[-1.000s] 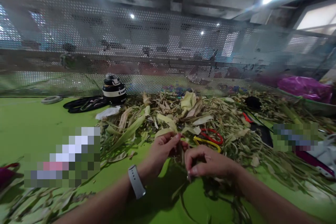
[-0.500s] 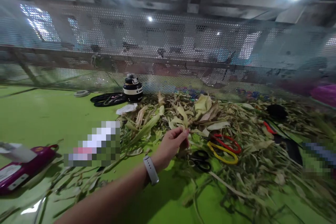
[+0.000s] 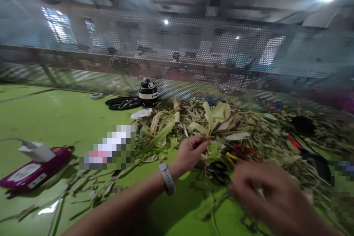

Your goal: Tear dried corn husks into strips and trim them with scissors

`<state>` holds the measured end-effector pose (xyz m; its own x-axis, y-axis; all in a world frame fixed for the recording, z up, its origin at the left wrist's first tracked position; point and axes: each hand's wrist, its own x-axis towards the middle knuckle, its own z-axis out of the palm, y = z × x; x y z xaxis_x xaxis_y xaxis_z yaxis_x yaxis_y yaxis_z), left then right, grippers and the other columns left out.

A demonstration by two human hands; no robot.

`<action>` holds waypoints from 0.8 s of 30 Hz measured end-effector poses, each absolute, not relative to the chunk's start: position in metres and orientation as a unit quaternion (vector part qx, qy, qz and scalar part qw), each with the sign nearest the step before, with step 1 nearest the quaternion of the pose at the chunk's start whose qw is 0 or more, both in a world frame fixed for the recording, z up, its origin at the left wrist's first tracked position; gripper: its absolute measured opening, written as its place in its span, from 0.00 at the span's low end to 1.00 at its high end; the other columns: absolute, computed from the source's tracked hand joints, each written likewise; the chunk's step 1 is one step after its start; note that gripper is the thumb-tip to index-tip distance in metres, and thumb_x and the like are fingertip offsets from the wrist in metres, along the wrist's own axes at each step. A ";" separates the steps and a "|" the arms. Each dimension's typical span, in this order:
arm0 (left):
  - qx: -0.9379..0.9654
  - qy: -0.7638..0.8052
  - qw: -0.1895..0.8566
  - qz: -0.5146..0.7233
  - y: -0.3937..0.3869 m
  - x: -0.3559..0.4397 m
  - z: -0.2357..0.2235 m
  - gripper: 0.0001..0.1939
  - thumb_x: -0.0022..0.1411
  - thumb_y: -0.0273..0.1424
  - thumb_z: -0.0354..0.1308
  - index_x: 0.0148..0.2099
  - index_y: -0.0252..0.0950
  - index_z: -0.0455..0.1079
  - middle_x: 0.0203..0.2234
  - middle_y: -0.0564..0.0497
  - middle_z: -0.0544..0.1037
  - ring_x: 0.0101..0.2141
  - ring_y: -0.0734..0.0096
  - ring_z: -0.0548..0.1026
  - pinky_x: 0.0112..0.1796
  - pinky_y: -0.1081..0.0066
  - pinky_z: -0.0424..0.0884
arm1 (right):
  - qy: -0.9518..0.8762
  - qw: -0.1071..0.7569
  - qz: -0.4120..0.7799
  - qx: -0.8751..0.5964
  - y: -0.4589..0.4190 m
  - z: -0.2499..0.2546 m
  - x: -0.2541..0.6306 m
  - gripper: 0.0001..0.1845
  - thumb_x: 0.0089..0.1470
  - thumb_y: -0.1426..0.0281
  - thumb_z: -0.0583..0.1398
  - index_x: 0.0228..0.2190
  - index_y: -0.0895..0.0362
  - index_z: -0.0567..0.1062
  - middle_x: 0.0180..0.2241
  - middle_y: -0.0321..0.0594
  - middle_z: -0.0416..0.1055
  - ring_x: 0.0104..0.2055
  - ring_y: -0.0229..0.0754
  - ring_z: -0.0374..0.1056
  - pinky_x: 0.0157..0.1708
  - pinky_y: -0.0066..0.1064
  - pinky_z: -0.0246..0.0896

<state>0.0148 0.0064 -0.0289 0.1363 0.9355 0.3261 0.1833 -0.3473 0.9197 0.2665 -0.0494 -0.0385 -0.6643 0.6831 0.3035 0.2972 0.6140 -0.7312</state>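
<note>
My left hand [image 3: 190, 155], with a pale watch strap [image 3: 167, 179] at the wrist, pinches the base of a pale yellow-green corn husk [image 3: 208, 118] between thumb and fingers. The husk's strips spread upward and apart from the grip. My right hand [image 3: 265, 191] is at the lower right, smeared by motion, with curled fingers whose contents I cannot make out. Just left of it lie black-handled scissors [image 3: 218, 171]. Behind it are red [image 3: 246, 151] and yellow handles [image 3: 231, 158], partly hidden. A heap of dry husks and leaves [image 3: 188, 108] spreads behind both hands.
On the green table [image 3: 69, 114] are a black bottle [image 3: 148, 96], a coiled black cord [image 3: 121, 103] and a white tape roll [image 3: 96, 96]. A purple power strip [image 3: 41, 173] with a white charger [image 3: 37, 152] lies left. Perforated mesh [image 3: 177, 51] stands behind.
My right hand has come into view at the lower right. The view has shifted left, and my left hand still holds the husk, whose strips now stand more upright and spread.
</note>
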 end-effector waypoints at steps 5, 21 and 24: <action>0.781 0.454 0.193 0.384 0.003 0.005 -0.024 0.09 0.57 0.31 0.51 0.38 0.37 0.71 0.26 0.50 0.76 0.28 0.69 0.70 0.29 0.73 0.61 | -0.904 0.351 0.023 -0.242 -0.018 0.028 0.185 0.03 0.51 0.74 0.57 0.28 0.56 0.71 0.28 0.38 0.70 0.32 0.39 0.64 0.35 0.32 0.58; 0.604 0.441 0.396 0.532 0.005 -0.005 0.006 0.38 0.46 0.33 0.65 0.58 0.40 0.54 0.42 0.46 0.72 0.42 0.65 0.71 0.39 0.69 0.67 | -0.838 0.271 0.231 -0.414 0.009 0.027 0.188 0.10 0.55 0.64 0.54 0.30 0.58 0.71 0.26 0.37 0.69 0.28 0.37 0.62 0.28 0.27 0.54; 0.479 0.422 0.566 0.521 0.006 -0.001 0.001 0.33 0.50 0.35 0.62 0.56 0.38 0.55 0.42 0.44 0.72 0.42 0.66 0.71 0.41 0.68 0.67 | -0.742 0.325 0.396 -0.433 0.016 0.021 0.184 0.12 0.50 0.61 0.58 0.29 0.59 0.70 0.25 0.34 0.67 0.27 0.34 0.61 0.26 0.24 0.56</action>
<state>-0.0008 0.0058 0.0015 0.1016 0.9946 0.0209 -0.1849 -0.0018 0.9828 0.1841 0.0157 0.0210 -0.4143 0.8993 0.1401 0.3848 0.3125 -0.8685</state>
